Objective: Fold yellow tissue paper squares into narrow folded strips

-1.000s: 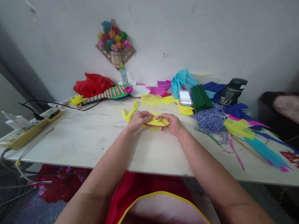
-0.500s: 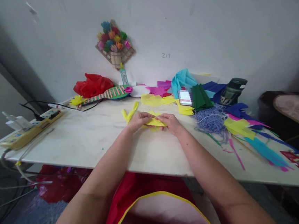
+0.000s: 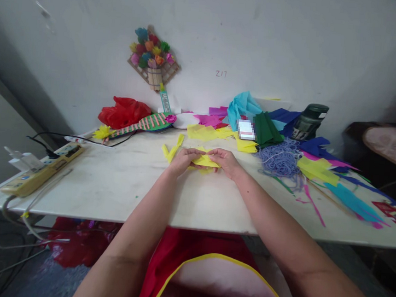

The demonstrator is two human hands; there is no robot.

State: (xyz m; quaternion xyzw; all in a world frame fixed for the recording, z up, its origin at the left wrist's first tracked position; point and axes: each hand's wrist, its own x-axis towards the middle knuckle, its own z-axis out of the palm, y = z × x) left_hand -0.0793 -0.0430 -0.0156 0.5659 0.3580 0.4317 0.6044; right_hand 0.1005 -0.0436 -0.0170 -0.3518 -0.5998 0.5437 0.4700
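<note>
- Head view is showing the yellow crepe-paper piece [image 3: 208, 162] sitting between both hands at the frame's centre, its long axis running left to right
- Left hand [image 3: 182, 161] is pinching its left end and right hand [image 3: 227, 162] its right, neither being nearer
- Bent yellow strip [image 3: 172, 150] is lying on the white table [image 3: 210, 205], just beside the left hand, left of centre

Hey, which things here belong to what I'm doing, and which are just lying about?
In use:
yellow paper, held by left hand and right hand
yellow strip near left hand, probably

Apparently just lying about:
purple yarn
dark bottle
power strip
</note>
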